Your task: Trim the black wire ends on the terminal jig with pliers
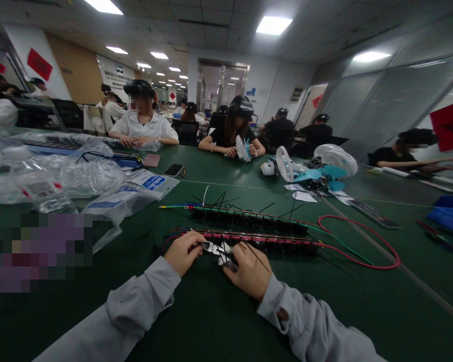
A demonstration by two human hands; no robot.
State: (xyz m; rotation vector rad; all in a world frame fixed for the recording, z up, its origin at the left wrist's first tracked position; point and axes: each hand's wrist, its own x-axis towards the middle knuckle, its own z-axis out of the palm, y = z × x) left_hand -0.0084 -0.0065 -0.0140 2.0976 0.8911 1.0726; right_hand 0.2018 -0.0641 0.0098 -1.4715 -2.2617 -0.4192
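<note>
Before me on the green table lie two long dark strips with black cable ties sticking out. The nearer strip (275,243) carries a red cable, the farther strip (245,217) a green one. At the near strip's left part, my left hand (183,252) is closed, thumb and finger pinching a small crumpled white piece (212,247). My right hand (251,269) is closed just right of it, with white bits at its fingertips. Whether these are finger covers or part of the white piece I cannot tell. Thin black cable ties cross over the right hand.
A red cable loop (398,259) lies to the right. Fan parts (334,166) and a blue tray (449,213) sit beyond. Clear plastic packaging (86,176), a labelled bag (136,193) and a phone (174,170) are at the left. People sit across the table.
</note>
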